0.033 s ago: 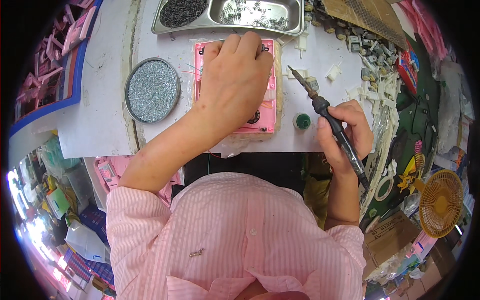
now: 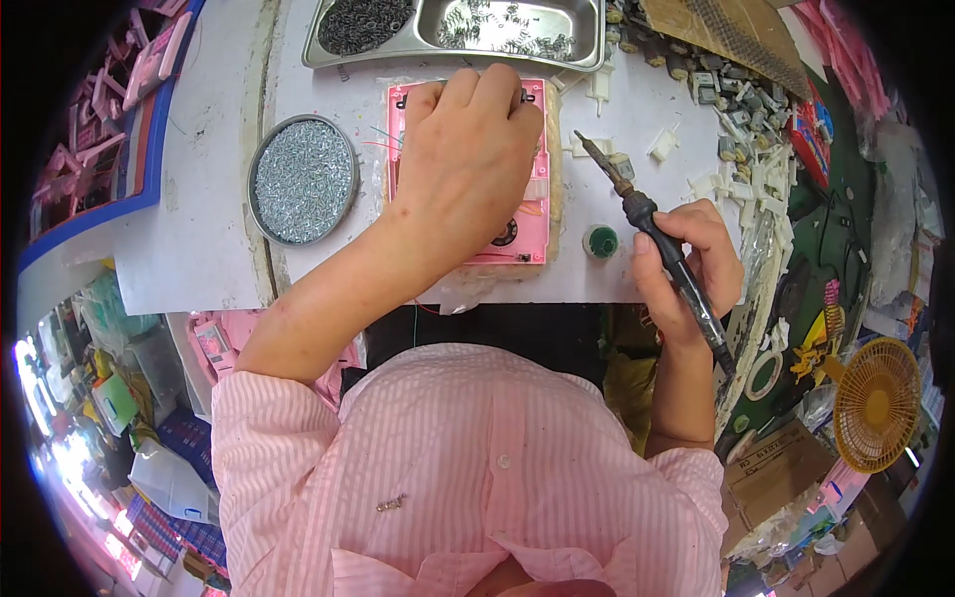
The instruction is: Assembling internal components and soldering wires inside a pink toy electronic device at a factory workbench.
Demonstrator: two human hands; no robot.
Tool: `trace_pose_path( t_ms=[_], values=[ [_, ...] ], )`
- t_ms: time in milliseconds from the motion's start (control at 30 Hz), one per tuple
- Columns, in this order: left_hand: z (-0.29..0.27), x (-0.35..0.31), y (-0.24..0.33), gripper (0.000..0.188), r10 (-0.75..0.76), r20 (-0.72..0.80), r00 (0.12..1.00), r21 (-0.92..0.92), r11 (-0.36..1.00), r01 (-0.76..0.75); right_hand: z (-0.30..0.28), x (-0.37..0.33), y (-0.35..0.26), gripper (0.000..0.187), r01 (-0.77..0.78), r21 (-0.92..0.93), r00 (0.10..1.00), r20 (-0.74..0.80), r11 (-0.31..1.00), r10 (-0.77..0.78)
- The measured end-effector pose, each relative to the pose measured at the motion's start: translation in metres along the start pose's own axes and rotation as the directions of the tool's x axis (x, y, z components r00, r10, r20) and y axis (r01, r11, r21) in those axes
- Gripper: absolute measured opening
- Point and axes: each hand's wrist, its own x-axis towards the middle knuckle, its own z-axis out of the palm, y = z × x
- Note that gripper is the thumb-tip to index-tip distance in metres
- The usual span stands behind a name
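My left hand [image 2: 468, 159] lies flat over a pink plastic casing [image 2: 534, 214] on the white table [image 2: 199, 239], fingers curled over its far edge and covering most of it. A small black round part shows on the casing's near right corner. My right hand [image 2: 701, 264] grips a black-handled soldering iron [image 2: 647, 221] to the right of the casing. Its metal tip points up and to the left, above the table and apart from the casing. A small green round pot [image 2: 600, 241] sits between the casing and my right hand.
A round tin of small silver screws [image 2: 302, 179] stands left of the casing. A metal tray [image 2: 468, 30] with dark parts and springs runs along the far edge. White plastic pieces [image 2: 736, 169] pile up at right. A yellow fan [image 2: 875, 403] stands low right.
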Motion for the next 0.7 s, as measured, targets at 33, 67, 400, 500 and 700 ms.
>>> trace_pose_path(
  t_ms=[33,67,400,500,700],
  values=[
    [-0.003,0.000,-0.002,0.018,0.001,0.011,1.000,-0.069,0.998,0.000,-0.002,0.001,-0.001,0.024,-0.005,-0.008,1.000,0.006,1.000,0.005],
    [-0.010,-0.002,-0.006,0.020,0.001,0.023,1.000,-0.137,0.991,0.002,-0.004,0.001,-0.004,0.025,-0.009,-0.015,1.000,0.013,1.000,0.009],
    [-0.062,-0.037,-0.071,0.016,0.150,0.166,0.975,-0.139,0.982,-0.128,-0.006,0.007,-0.005,0.026,-0.039,0.095,0.998,-0.036,0.995,0.043],
    [-0.049,-0.029,-0.063,0.012,-0.036,0.045,0.998,-0.455,0.889,0.053,0.016,0.012,-0.023,0.028,-0.225,0.225,0.963,-0.096,0.948,0.252],
    [-0.019,-0.027,-0.035,0.008,-0.411,0.374,0.831,-0.871,0.154,0.467,0.058,0.044,-0.038,0.034,-0.415,0.389,0.905,0.083,0.823,0.417]
  ],
)
